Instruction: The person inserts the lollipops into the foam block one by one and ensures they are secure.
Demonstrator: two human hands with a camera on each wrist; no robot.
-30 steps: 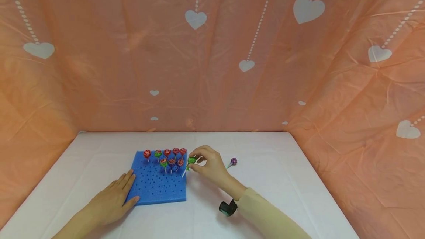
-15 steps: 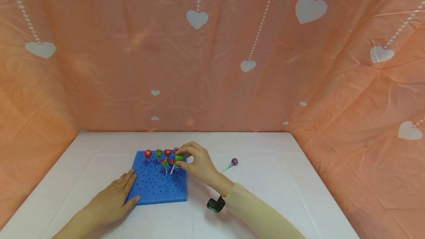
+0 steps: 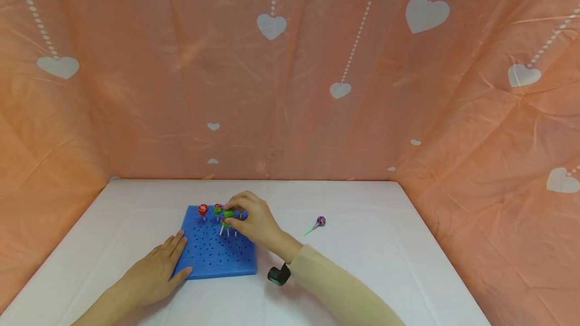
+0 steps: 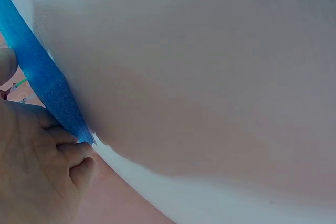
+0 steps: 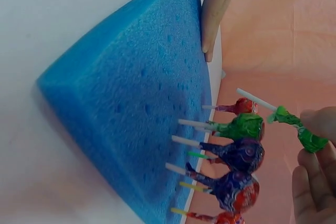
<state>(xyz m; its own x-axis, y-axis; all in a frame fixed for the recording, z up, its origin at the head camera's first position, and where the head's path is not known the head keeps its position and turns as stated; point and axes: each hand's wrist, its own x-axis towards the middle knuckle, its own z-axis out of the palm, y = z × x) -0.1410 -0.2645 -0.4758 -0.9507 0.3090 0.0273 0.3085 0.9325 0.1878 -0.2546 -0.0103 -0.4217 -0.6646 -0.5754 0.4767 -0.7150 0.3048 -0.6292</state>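
Note:
A blue foam block [image 3: 217, 260], dotted with small holes, lies on the table. Several wrapped lollipops stand upright in its far part, among them a red one [image 3: 202, 210]. My right hand [image 3: 256, 223] pinches a green lollipop [image 5: 312, 141] by its wrapped head, above the block; its white stick is apart from the foam. My right hand hides some of the standing lollipops in the head view. Along the block's left edge rests my left hand [image 3: 151, 270], fingers extended and thumb at the near corner. The left wrist view shows those fingers [image 4: 73, 153] against the foam's side.
A purple lollipop [image 3: 321, 221] lies on the white tabletop [image 3: 362, 255] right of the block. A dark wrist camera [image 3: 278, 275] hangs under my right forearm. An orange curtain [image 3: 290, 135] with white hearts encloses the table's back and sides.
My right hand has carried the green lollipop leftward, from the block's right edge to over the standing lollipops. The left hand has stayed on the foam.

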